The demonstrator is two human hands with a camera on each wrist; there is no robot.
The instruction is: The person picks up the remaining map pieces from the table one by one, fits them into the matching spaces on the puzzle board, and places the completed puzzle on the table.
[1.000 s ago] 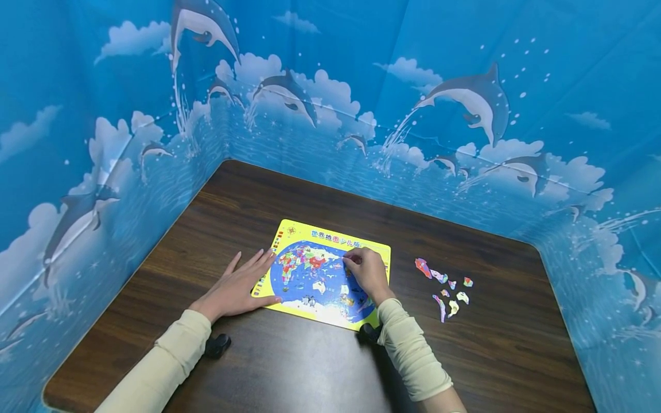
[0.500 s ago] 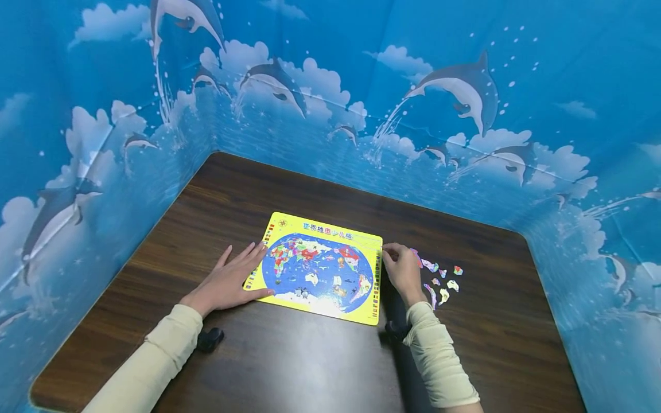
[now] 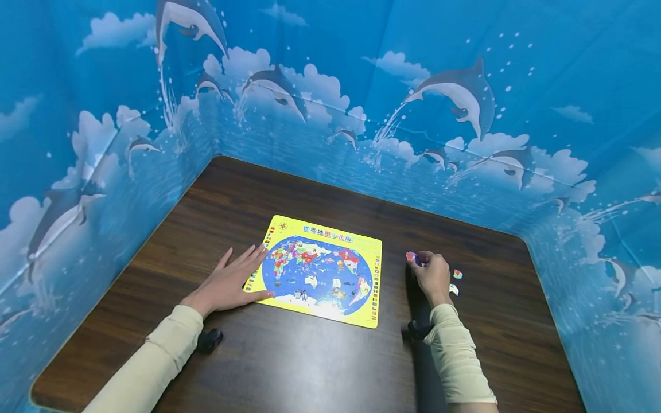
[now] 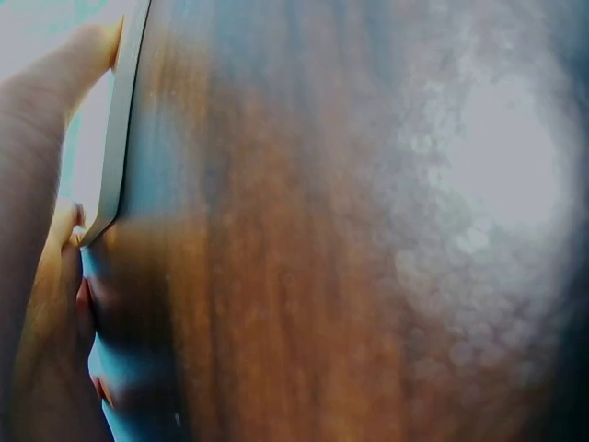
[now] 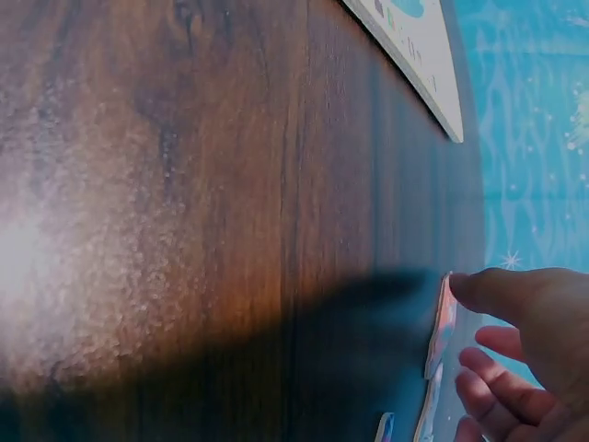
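A yellow-framed world-map puzzle board (image 3: 330, 229) lies flat on the dark wooden table (image 3: 310, 367). My left hand (image 3: 232, 281) rests flat on the table, its straight fingers over the board's left edge (image 4: 120, 138). My right hand (image 3: 432, 274) is to the right of the board, fingers curled over a cluster of loose puzzle pieces. Its fingertips pinch a reddish piece (image 3: 411, 256); the right wrist view shows that piece (image 5: 442, 322) edge-on between thumb and fingers (image 5: 497, 290). Two small pieces (image 3: 457, 274) lie just right of the hand. Other pieces are hidden under it.
Blue dolphin-print backdrop panels (image 3: 465, 143) close off the table on the left, back and right. A black wrist strap (image 3: 209, 339) sits under the left sleeve and another (image 3: 415, 330) under the right. The board's corner (image 5: 419, 46) shows in the right wrist view.
My right hand left the map's upper right area, crossed the board's right edge, and now sits over the loose pieces. The left hand has stayed in place.
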